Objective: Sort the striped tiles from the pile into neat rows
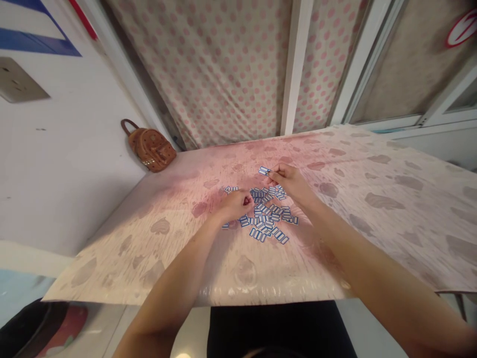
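A loose pile of small white cards with blue edges (pixel 264 226) lies on the table, many overlapping. My right hand (pixel 285 176) is raised at the far side of the pile, thumb and fingers pinching one blue-edged card (pixel 264 170) that sticks out to the left. At the pile's left side is my left hand (pixel 238 203), its fingers curled with thumb and fingertip close together. Whether anything sits in that pinch I cannot make out. A few cards (pixel 231 189) lie just beyond the left hand, and one is partly hidden near its wrist.
The table wears a pink and cream cloth with heart-like shapes (pixel 383 201). A small brown backpack-shaped bag (pixel 152 148) sits at the back left corner, against the wall. Behind the table hangs a dotted curtain (pixel 231 64). The table's front edge is close to my body.
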Motion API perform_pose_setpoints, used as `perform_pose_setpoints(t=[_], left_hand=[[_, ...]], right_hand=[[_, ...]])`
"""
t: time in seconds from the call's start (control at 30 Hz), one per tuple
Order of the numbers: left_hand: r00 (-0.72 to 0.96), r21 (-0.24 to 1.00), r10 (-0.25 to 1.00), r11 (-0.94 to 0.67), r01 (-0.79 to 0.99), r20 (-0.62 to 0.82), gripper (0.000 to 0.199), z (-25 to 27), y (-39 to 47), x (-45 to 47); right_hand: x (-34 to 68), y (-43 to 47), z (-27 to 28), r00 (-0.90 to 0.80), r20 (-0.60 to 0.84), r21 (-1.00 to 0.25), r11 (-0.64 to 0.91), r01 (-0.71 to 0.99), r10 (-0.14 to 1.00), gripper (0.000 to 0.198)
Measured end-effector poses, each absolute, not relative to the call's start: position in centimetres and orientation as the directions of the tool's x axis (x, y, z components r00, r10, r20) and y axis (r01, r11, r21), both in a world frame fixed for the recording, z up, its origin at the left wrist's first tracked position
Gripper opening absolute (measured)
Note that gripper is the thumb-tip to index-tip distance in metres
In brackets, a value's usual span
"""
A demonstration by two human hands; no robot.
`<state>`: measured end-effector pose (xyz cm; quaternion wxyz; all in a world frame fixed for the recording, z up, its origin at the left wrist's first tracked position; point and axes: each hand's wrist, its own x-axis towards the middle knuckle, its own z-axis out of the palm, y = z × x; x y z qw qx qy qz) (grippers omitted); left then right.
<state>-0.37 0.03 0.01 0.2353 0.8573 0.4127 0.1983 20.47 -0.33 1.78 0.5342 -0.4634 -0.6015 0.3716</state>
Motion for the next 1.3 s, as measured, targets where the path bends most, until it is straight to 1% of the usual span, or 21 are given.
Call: perform_pose_setpoints(t=[0.07, 0.13, 0.2, 0.3, 0.37, 0.43, 0.5, 0.57, 0.7, 0.8, 0.9, 1.1, 1.17, 1.3], left_hand=[[0.555, 0.663, 0.814, -0.512, 0.545, 0.172, 0.007, 0.5, 0.0, -0.5], [0.521, 0.754, 0.827, -0.477, 0.451, 0.212, 0.012, 1.2, 0.1, -0.8], [0.474, 0.808, 0.844, -0.454, 0.376, 0.253, 0.014, 2.1, 0.3, -1.4], [0.360, 0.840, 0.884, -0.423, 0.339, 0.300, 0.012, 3.5, 0.4, -3.5], [0.260, 0.837, 0.909, -0.405, 0.368, 0.326, 0.014, 4.2, 0.0, -5.7], [0.177, 0.832, 0.934, -0.358, 0.424, 0.311, 0.018, 4.5, -0.6, -7.9], [0.152, 0.824, 0.950, -0.312, 0.472, 0.273, 0.021, 4.4, -1.2, -9.3], [0.217, 0.805, 0.945, -0.322, 0.498, 0.244, 0.021, 3.7, -1.6, -9.2], [0.448, 0.776, 0.876, -0.405, 0.484, 0.178, 0.017, 1.6, -1.3, -6.0], [0.539, 0.737, 0.826, -0.466, 0.489, 0.165, 0.012, 0.5, -0.5, -3.6], [0.566, 0.691, 0.810, -0.496, 0.526, 0.151, 0.008, -0.1, 0.2, -2.6], [0.597, 0.660, 0.793, -0.513, 0.549, 0.120, 0.006, 0.0, 0.3, -2.3], [0.610, 0.623, 0.783, -0.540, 0.565, 0.125, 0.005, 0.3, 0.2, -2.2], [0.635, 0.522, 0.764, -0.590, 0.616, 0.114, 0.009, 1.0, -0.1, -1.8]], right_hand=[[20.5, -0.3, 1.9, 0.005, 0.308, -0.938, 0.303, 0.166, 0.951, 0.035], [20.5, -0.3, 1.9, 0.005, 0.326, -0.932, 0.321, 0.168, 0.945, 0.034], [20.6, -0.2, 1.9, 0.012, 0.334, -0.930, 0.327, 0.166, 0.943, 0.034], [20.6, -0.2, 1.9, 0.029, 0.326, -0.934, 0.317, 0.166, 0.945, 0.033], [20.6, -0.1, 1.9, 0.041, 0.319, -0.937, 0.309, 0.163, 0.947, 0.031], [20.5, 0.0, 1.8, 0.047, 0.313, -0.940, 0.303, 0.158, 0.948, 0.030], [20.4, 0.1, 1.7, 0.049, 0.312, -0.942, 0.302, 0.149, 0.949, 0.029], [20.4, 0.2, 1.5, 0.038, 0.317, -0.940, 0.309, 0.144, 0.948, 0.030], [20.4, 0.4, 1.3, 0.032, 0.315, -0.940, 0.307, 0.145, 0.949, 0.031], [20.5, 0.4, 1.3, 0.026, 0.321, -0.939, 0.314, 0.138, 0.947, 0.031], [20.5, 0.3, 1.5, 0.024, 0.326, -0.937, 0.320, 0.138, 0.945, 0.030], [20.4, 0.0, 1.9, 0.033, 0.321, -0.940, 0.314, 0.129, 0.947, 0.027], [20.3, -0.1, 2.1, 0.040, 0.324, -0.939, 0.317, 0.131, 0.945, 0.025], [20.2, -0.4, 2.3, 0.047, 0.328, -0.940, 0.321, 0.117, 0.944, 0.022]])
